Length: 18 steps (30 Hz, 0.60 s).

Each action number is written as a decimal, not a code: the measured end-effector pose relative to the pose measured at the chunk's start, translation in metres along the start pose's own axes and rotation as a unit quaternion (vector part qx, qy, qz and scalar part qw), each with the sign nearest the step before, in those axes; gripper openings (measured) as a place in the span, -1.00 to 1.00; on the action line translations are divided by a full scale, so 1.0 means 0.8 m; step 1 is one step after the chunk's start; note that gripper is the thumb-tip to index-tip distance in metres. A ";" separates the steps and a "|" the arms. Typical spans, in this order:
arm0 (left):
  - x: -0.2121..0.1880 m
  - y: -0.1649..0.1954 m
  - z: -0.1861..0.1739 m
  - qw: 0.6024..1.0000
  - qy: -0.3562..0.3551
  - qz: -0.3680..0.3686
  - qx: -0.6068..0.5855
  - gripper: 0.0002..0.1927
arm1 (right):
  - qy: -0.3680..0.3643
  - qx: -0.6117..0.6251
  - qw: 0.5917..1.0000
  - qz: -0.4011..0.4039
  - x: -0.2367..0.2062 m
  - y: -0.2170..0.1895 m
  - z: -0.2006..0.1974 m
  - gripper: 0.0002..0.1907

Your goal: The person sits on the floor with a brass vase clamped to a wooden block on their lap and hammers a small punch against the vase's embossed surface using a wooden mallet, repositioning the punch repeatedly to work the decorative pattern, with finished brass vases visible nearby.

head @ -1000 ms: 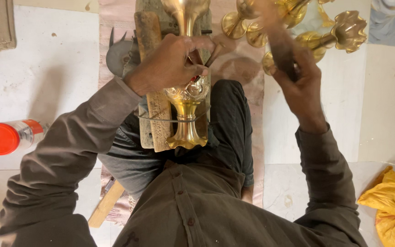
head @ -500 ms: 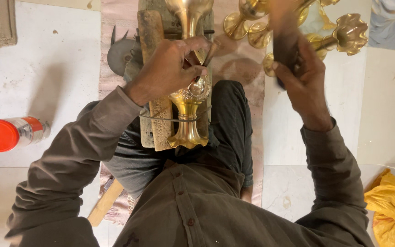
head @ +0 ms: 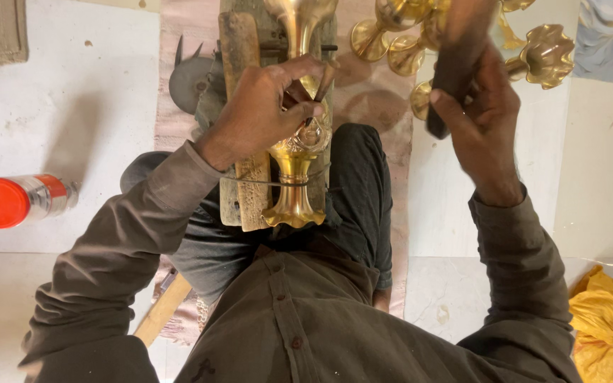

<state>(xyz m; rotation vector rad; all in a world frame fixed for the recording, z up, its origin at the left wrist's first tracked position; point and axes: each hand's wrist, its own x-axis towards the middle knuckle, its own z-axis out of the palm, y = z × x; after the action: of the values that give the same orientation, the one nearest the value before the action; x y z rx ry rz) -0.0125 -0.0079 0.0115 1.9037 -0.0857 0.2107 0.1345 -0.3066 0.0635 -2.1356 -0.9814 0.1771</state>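
Note:
A shiny brass lamp stand (head: 294, 177) lies along a worn wooden block (head: 244, 106) between my knees, its flared base towards me. My left hand (head: 267, 106) rests on the brass body and pinches a thin dark chisel (head: 321, 96) against it. My right hand (head: 480, 117) is raised to the right and grips a dark wooden mallet (head: 455, 67), held above the work. I sit on a pinkish mat (head: 363, 92) on the floor.
Several brass lamp pieces (head: 544, 53) stand at the top right. A grey toothed metal tool (head: 189, 78) lies left of the block. A red-capped bottle (head: 15, 201) lies at the left, a yellow bag (head: 608, 333) at the bottom right.
My right hand has moved a little with the mallet, still raised at the right. My left hand keeps the chisel on the brass.

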 end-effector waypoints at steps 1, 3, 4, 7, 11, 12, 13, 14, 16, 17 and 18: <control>-0.002 -0.002 0.000 1.000 0.007 0.025 0.006 -0.60 | -0.002 -0.061 0.998 -0.016 -0.002 0.002 0.002 -0.58; -0.004 -0.005 0.000 0.998 0.018 0.052 0.006 -0.59 | 0.005 -0.261 0.960 -0.104 -0.006 0.006 0.008 -0.47; -0.006 -0.006 0.000 0.998 0.022 0.054 -0.001 -0.56 | 0.012 -0.395 0.902 -0.173 -0.008 0.007 0.010 -0.38; -0.009 -0.006 0.000 0.999 0.011 0.031 -0.010 -0.55 | -0.086 -0.204 0.970 -0.097 -0.008 0.005 0.016 -0.31; -0.012 -0.004 0.000 0.999 -0.001 -0.041 0.028 -0.55 | -0.049 -0.246 0.959 -0.135 0.003 -0.007 0.010 -0.39; -0.013 -0.004 0.001 1.000 0.008 -0.012 0.022 -0.56 | -0.032 -0.176 0.978 -0.104 0.008 -0.012 0.004 -0.38; -0.013 -0.004 0.001 1.000 0.016 0.016 0.017 -0.56 | -0.015 -0.103 0.992 -0.070 0.012 -0.018 0.000 -0.37; -0.014 -0.004 0.002 0.999 0.024 0.044 0.010 -0.57 | -0.024 -0.007 0.998 -0.052 0.017 -0.024 -0.003 -0.40; -0.017 -0.005 0.004 0.999 0.026 0.027 -0.005 -0.54 | -0.043 0.182 0.982 -0.014 0.025 -0.038 -0.006 -0.44; -0.018 -0.006 0.005 0.999 0.027 0.018 -0.014 -0.53 | -0.036 0.017 0.995 -0.096 0.027 -0.045 -0.008 -0.40; -0.020 -0.007 0.008 0.999 0.044 0.030 -0.003 -0.52 | -0.028 -0.148 0.973 -0.176 0.028 -0.051 -0.011 -0.37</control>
<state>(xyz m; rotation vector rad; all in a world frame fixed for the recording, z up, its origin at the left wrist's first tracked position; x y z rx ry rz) -0.0267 -0.0127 0.0014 1.8857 -0.0841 0.3336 0.1298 -0.2791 0.1021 -2.1822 -1.4787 -0.0900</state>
